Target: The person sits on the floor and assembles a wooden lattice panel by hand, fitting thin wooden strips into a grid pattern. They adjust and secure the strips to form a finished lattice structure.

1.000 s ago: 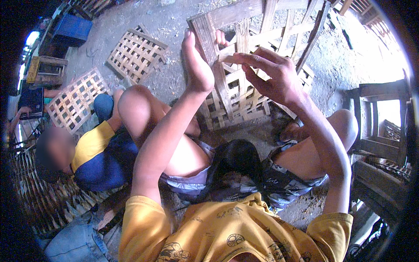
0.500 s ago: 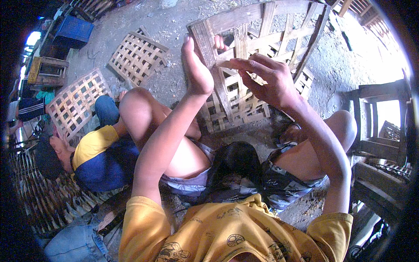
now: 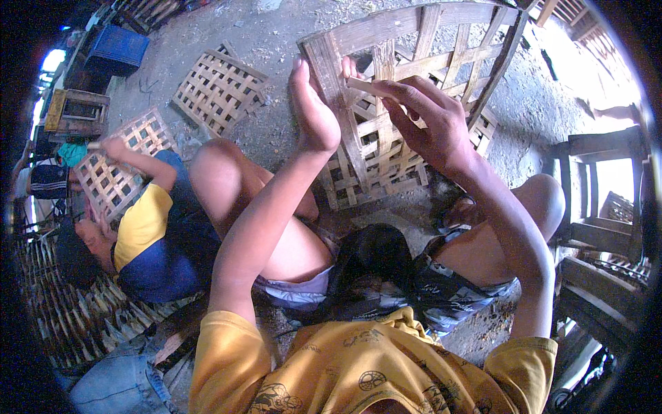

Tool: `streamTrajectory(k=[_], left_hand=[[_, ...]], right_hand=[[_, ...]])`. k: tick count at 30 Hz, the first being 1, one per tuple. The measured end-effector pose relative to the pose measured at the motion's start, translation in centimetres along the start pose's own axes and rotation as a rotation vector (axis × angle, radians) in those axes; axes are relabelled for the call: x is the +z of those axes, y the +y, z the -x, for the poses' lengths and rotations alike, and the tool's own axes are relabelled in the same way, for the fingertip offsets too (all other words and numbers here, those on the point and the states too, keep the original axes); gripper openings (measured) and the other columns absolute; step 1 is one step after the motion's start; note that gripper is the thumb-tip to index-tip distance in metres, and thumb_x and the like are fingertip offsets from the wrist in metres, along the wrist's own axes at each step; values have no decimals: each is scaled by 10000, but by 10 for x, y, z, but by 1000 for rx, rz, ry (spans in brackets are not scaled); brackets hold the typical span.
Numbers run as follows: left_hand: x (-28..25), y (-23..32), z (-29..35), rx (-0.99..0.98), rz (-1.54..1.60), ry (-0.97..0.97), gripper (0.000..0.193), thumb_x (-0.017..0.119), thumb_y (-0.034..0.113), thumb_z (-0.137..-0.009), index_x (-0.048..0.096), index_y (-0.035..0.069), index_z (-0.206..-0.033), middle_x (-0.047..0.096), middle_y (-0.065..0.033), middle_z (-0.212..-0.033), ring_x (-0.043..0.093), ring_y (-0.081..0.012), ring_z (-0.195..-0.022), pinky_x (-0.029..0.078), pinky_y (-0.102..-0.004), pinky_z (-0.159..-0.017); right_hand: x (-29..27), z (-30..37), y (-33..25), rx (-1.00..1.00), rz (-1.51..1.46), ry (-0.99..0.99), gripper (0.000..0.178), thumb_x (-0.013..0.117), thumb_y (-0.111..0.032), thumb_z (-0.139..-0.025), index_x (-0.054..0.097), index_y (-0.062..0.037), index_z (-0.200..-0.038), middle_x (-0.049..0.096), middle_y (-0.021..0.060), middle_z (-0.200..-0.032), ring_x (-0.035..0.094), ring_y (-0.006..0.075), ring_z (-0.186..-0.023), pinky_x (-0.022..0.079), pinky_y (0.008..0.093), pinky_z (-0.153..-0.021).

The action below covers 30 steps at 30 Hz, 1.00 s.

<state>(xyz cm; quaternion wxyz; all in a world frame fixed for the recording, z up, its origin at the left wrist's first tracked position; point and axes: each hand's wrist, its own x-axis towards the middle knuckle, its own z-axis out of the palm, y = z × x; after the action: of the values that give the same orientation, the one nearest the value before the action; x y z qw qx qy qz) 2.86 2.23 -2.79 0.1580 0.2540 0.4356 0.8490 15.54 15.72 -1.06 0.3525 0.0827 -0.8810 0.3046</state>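
A woven lattice panel in a wooden frame [image 3: 329, 65] stands tilted in front of me. My left hand [image 3: 316, 114] grips its left side bar, thumb on the near side and fingertips showing past the far side. Between the thumb and fingers of my right hand [image 3: 433, 124] is a small flat wooden strip [image 3: 367, 87]. The strip's free end points left, close to the side bar; whether it touches the bar I cannot tell. Behind and below the frame lies more woven lattice [image 3: 403, 181], partly hidden by it.
At my left a person in a yellow and blue shirt [image 3: 162, 252] sits bent over another lattice panel [image 3: 131, 183]. Further out another woven panel [image 3: 219, 90] lies on the ground. A blue crate [image 3: 116, 50] stands far left, and wooden frames [image 3: 600, 231] stand at the right.
My right hand has drawn slightly right with the strip, showing more of it. The framed panel has shifted a little. The person at the left has raised a forearm over their panel.
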Motion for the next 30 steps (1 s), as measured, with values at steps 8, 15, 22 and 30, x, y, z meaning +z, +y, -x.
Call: streamTrajectory(k=[8, 15, 22, 30], left_hand=[[-1, -2, 2, -26, 15, 6, 510, 318, 550, -1036, 528, 87, -1076, 597, -109, -918, 585, -265, -888, 524, -443, -859], [0, -1, 2, -31, 32, 31, 609, 252, 552, -1065, 568, 35, -1003, 599, -86, -936, 582, -217, -898, 504, -413, -882], [-5, 1, 1, -30, 19, 43, 603, 256, 566, -1061, 554, 45, -1002, 593, -82, -919, 578, -217, -890, 501, -416, -879], [-4, 6, -3, -60, -23, 102, 627, 314, 677, -1034, 522, 85, -1056, 572, -101, -858, 576, -244, -829, 525, -426, -822]], right_hand=[[14, 11, -3, 132, -95, -46, 308, 707, -44, -922, 707, -133, -1218, 688, 110, -958, 705, 307, -787, 583, 403, -667], [23, 23, 4, 120, -170, -26, 372, 693, 49, -929, 697, -77, -1279, 666, 56, -894, 566, 121, -616, 477, 288, -554], [24, 23, 10, 36, -74, -99, 364, 697, 11, -902, 698, -106, -1247, 679, 73, -890, 646, 205, -673, 545, 335, -605], [23, 25, 19, -42, 44, -187, 406, 669, -55, -858, 703, -223, -1226, 655, 52, -856, 680, 270, -704, 570, 407, -598]])
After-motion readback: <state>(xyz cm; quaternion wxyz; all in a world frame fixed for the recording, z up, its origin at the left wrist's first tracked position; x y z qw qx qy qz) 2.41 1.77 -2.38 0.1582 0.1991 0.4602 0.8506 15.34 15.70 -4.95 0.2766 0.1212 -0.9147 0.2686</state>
